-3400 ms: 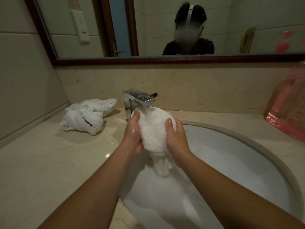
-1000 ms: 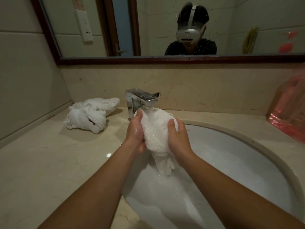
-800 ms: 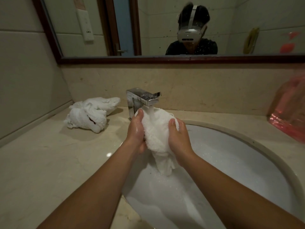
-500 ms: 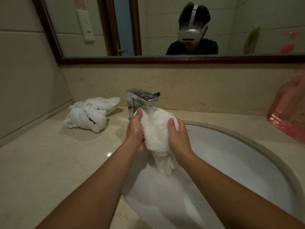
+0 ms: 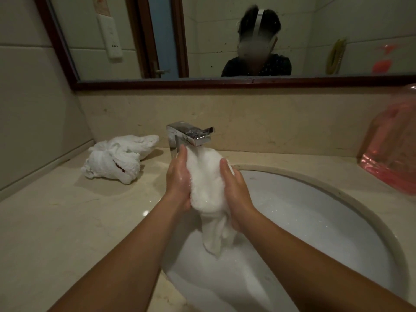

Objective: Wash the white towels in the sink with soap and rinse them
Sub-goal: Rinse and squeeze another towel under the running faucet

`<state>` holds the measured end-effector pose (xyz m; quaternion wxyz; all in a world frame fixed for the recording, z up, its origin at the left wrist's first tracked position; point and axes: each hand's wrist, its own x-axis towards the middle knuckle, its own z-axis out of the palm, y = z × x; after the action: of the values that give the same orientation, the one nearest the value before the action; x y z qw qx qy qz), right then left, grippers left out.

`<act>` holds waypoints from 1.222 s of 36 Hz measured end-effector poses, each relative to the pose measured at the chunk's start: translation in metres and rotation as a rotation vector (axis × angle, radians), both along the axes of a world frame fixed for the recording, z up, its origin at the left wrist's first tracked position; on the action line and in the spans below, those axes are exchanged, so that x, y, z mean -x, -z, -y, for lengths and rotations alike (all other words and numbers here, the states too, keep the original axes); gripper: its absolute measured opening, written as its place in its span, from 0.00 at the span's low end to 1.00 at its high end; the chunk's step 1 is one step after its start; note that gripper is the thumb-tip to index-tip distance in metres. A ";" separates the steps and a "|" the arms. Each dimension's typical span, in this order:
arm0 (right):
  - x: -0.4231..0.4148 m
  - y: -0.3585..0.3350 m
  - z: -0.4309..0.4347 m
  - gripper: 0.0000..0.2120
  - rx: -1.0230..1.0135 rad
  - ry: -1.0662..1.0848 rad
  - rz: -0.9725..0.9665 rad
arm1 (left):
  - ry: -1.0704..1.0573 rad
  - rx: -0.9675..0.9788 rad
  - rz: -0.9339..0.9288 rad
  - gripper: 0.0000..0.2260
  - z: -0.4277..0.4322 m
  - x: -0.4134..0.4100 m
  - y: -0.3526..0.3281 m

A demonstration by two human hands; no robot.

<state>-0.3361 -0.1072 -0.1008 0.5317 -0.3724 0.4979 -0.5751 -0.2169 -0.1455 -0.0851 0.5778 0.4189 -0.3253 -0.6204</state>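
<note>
A wet white towel (image 5: pixel 206 183) is bunched between my two hands right under the chrome faucet (image 5: pixel 191 135), over the white sink (image 5: pixel 315 221). My left hand (image 5: pixel 177 179) grips its left side and my right hand (image 5: pixel 235 188) grips its right side. The towel's tail hangs down into the basin. Water runs from the spout onto the top of the towel. A second white towel (image 5: pixel 117 158) lies crumpled on the counter left of the faucet.
A pink translucent plastic container (image 5: pixel 391 149) stands on the counter at the right edge. The beige stone counter (image 5: pixel 56 221) spreads to the left. A mirror (image 5: pixel 225 37) hangs above the backsplash, and a wall closes the left side.
Both hands stay clamped on the towel under the faucet, shifting only slightly as they squeeze it. The towel on the counter has not moved.
</note>
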 end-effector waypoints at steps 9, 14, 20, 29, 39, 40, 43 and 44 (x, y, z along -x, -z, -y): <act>-0.007 -0.005 -0.007 0.19 0.047 0.226 -0.141 | -0.131 0.004 0.262 0.50 -0.013 0.017 -0.006; -0.003 -0.008 -0.008 0.20 0.075 0.270 -0.333 | -0.202 -0.071 0.323 0.33 -0.032 0.025 -0.018; -0.002 -0.012 -0.007 0.25 0.103 0.257 -0.455 | -0.269 -0.127 0.275 0.27 -0.025 0.017 -0.014; 0.000 -0.017 -0.013 0.28 0.075 0.087 -0.473 | -0.305 -0.214 0.195 0.37 -0.021 0.006 -0.020; -0.003 -0.019 -0.008 0.35 0.044 -0.073 -0.461 | -0.296 -0.138 0.170 0.55 -0.023 0.004 -0.014; -0.005 -0.018 -0.009 0.43 0.025 -0.105 -0.422 | -0.251 -0.107 0.174 0.59 -0.025 0.005 -0.014; -0.001 -0.008 -0.003 0.57 0.038 -0.102 -0.204 | -0.070 0.011 0.248 0.50 -0.037 0.015 -0.024; 0.001 -0.006 -0.004 0.54 0.057 -0.118 -0.164 | -0.008 0.029 0.271 0.47 -0.040 0.018 -0.027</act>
<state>-0.3371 -0.1037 -0.0945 0.5115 -0.4617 0.5004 -0.5242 -0.2346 -0.1052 -0.0580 0.5370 0.4920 -0.4074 -0.5510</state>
